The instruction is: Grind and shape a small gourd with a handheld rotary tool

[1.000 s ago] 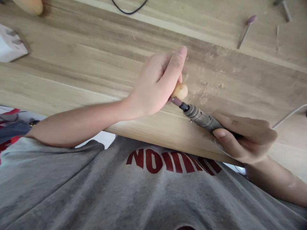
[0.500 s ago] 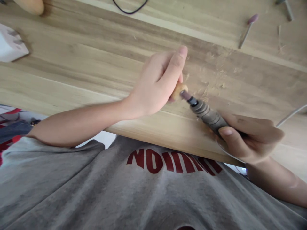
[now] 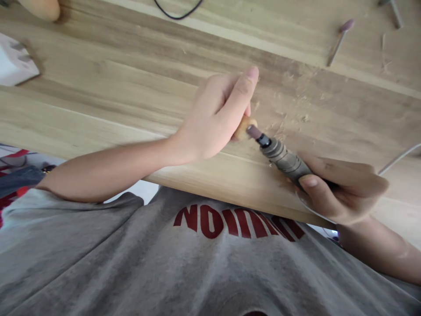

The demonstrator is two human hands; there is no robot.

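Note:
My left hand (image 3: 219, 114) is closed around a small, rounded wooden piece (image 3: 242, 129), most of it hidden by the fingers. In my right hand (image 3: 342, 188) is a grey rotary tool (image 3: 286, 160), its body gripped between thumb and fingers. The tool's brownish-pink cylindrical bit (image 3: 254, 131) points up and left and lies against or right beside the end of the wooden piece. Wood shavings (image 3: 304, 118) are scattered on the table beyond the tool.
On the wooden table (image 3: 115, 87), a pink-tipped bit (image 3: 347, 25) and a grey metal piece (image 3: 396, 15) lie at the upper right. A white object (image 3: 16, 61) and a rounded wooden object (image 3: 42, 8) are at the left. A black cord (image 3: 179, 17) curves at the top.
My left hand has shifted very slightly down with the wooden piece. The rotary tool and my right hand have barely moved.

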